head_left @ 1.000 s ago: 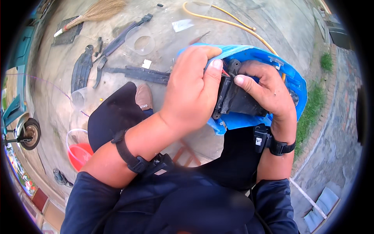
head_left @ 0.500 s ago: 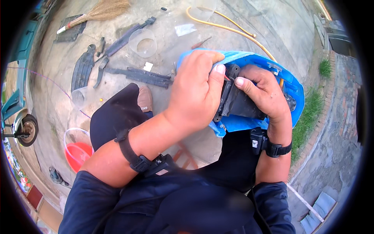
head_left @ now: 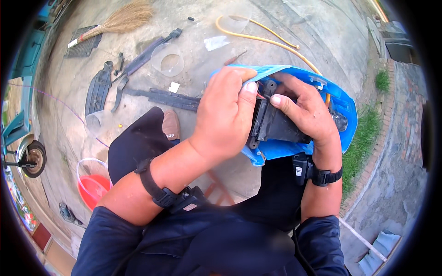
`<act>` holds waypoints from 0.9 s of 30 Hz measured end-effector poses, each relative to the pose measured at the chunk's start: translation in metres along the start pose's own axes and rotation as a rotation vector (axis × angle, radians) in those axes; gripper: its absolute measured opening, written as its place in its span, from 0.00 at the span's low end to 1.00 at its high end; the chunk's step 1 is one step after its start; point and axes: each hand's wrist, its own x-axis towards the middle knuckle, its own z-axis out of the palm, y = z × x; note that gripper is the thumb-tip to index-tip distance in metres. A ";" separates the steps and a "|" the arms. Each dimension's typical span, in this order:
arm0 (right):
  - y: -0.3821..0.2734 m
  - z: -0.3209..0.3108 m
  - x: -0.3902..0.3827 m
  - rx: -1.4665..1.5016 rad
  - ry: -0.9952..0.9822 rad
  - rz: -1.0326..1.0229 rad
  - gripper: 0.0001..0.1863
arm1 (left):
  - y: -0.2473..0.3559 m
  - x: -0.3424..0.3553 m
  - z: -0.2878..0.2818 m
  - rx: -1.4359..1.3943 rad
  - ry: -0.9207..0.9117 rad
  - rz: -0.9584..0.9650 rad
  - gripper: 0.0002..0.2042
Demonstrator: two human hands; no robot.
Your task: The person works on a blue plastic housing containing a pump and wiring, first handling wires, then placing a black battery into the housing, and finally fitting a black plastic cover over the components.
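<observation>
A blue plastic shell (head_left: 348,103), apparently a vehicle panel, is tilted up above my lap with its hollow side toward me. My left hand (head_left: 221,110) is closed on its left edge, thumb along the rim and fingers behind. Within the shell sits a black plastic box-like part (head_left: 280,120) with a raised bar along its left side. My right hand (head_left: 307,108) reaches into the shell and grips this part, thumb pressed near its top and fingertips partly hidden. Thin red wires (head_left: 261,95) show between the two thumbs.
Several black plastic strips and covers (head_left: 97,89) lie on the concrete at left, near a straw broom (head_left: 124,19). A yellow hose (head_left: 276,39) curves behind the shell. A screwdriver (head_left: 235,58) lies just beyond it. A red bucket (head_left: 94,189) stands at lower left.
Both hands and the shell have shifted slightly left in the view. My right fingers sit a little deeper behind the black part; both grips otherwise look the same.
</observation>
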 end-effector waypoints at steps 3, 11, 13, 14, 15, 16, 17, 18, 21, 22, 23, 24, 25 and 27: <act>0.002 -0.002 0.003 0.000 -0.020 -0.045 0.26 | 0.000 0.001 0.000 -0.008 -0.002 0.000 0.06; -0.002 -0.006 -0.001 -0.014 -0.043 -0.021 0.33 | 0.002 0.001 0.000 -0.008 -0.005 -0.003 0.06; 0.003 -0.005 -0.002 -0.067 -0.033 -0.108 0.40 | 0.003 0.001 -0.002 -0.020 -0.022 -0.043 0.07; 0.004 -0.004 -0.003 -0.123 -0.021 -0.193 0.47 | 0.002 0.001 -0.002 -0.018 -0.021 -0.044 0.07; 0.004 -0.005 -0.002 -0.143 -0.044 -0.158 0.58 | 0.001 0.001 -0.002 -0.017 -0.022 -0.044 0.07; 0.003 -0.004 -0.003 -0.145 -0.043 -0.158 0.58 | 0.001 0.002 -0.002 -0.017 -0.022 -0.045 0.07; 0.003 -0.003 -0.006 -0.188 -0.042 -0.160 0.59 | 0.001 0.002 -0.002 -0.018 -0.022 -0.043 0.07; 0.002 -0.001 -0.009 -0.230 -0.043 -0.165 0.60 | 0.001 0.002 -0.001 -0.027 -0.023 -0.039 0.07; -0.009 0.001 -0.014 -0.375 -0.044 -0.149 0.64 | 0.001 0.002 -0.001 -0.033 -0.020 -0.019 0.07; -0.010 0.002 -0.014 -0.421 -0.032 -0.164 0.64 | 0.001 0.001 -0.001 -0.031 -0.017 -0.004 0.07; -0.010 0.004 -0.014 -0.419 -0.032 -0.164 0.64 | 0.000 0.001 -0.002 -0.029 -0.018 -0.005 0.07; -0.010 0.005 -0.014 -0.433 -0.035 -0.166 0.64 | 0.000 0.001 -0.001 -0.037 -0.015 -0.009 0.08; -0.009 0.006 -0.014 -0.447 -0.038 -0.168 0.64 | 0.000 0.001 -0.001 -0.045 -0.012 -0.014 0.08; -0.010 0.006 -0.014 -0.432 -0.059 -0.131 0.66 | -0.001 0.002 -0.001 -0.030 -0.014 -0.003 0.08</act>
